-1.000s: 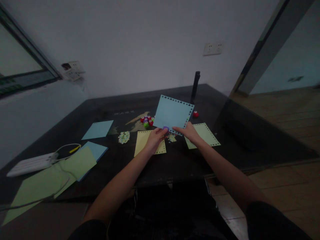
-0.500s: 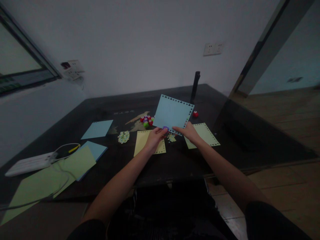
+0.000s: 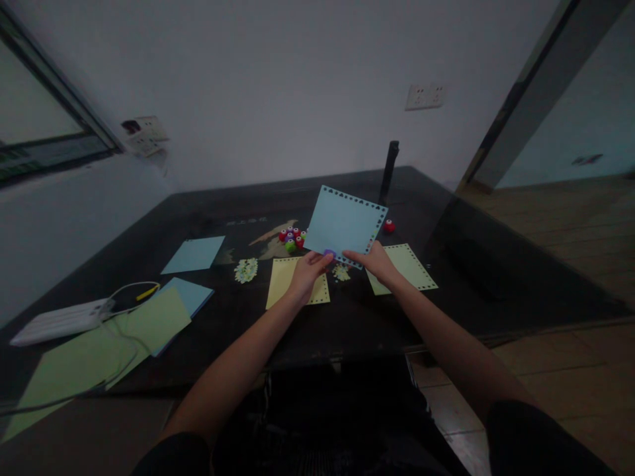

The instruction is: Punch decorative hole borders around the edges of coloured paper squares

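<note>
Both hands hold up a light blue sheet of paper, tilted above the table, with small holes punched along its top, right and part of its lower edge. My left hand is closed round a small purple craft punch at the sheet's lower edge. Pinched at the lower right corner, the sheet sits between the thumb and fingers of my right hand. Under my left hand lies a yellow sheet with punched edges. A pale green punched sheet lies beneath my right wrist.
Several red, green and purple punches cluster behind the hands; one red punch stands apart. Paper bits lie in piles. Leftward are a blue sheet, stacked green paper, a power strip and its cable.
The view has shifted very slightly. Both hands keep their hold on the blue sheet and the punch, with no other clear movement.
</note>
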The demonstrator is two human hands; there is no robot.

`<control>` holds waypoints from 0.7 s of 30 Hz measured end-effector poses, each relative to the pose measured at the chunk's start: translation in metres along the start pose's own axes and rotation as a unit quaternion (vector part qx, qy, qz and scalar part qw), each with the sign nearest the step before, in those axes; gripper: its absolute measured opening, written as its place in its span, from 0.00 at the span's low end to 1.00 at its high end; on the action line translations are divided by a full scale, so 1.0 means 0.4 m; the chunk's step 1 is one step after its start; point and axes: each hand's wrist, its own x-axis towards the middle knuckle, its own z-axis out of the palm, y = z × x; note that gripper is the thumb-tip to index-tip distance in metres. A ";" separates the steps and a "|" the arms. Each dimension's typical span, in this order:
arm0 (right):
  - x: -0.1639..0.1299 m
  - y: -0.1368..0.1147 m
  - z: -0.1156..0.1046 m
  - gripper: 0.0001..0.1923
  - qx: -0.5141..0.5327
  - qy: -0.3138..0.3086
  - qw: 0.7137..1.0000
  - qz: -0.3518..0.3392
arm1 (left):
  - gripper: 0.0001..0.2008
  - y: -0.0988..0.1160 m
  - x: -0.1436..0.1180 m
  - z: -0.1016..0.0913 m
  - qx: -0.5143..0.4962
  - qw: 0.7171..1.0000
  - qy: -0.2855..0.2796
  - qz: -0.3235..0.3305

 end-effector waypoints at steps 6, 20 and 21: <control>-0.001 -0.001 -0.003 0.16 -0.008 -0.005 1.000 -0.005 | 0.17 0.001 -0.002 0.000 0.010 1.000 0.008 0.008; -0.003 0.004 0.002 0.20 0.012 -0.008 1.000 -0.010 | 0.17 0.008 -0.007 0.005 0.025 0.999 0.023 0.030; -0.002 0.005 0.002 0.20 0.011 -0.008 1.000 -0.011 | 0.17 0.009 -0.007 0.006 0.024 0.999 0.025 0.032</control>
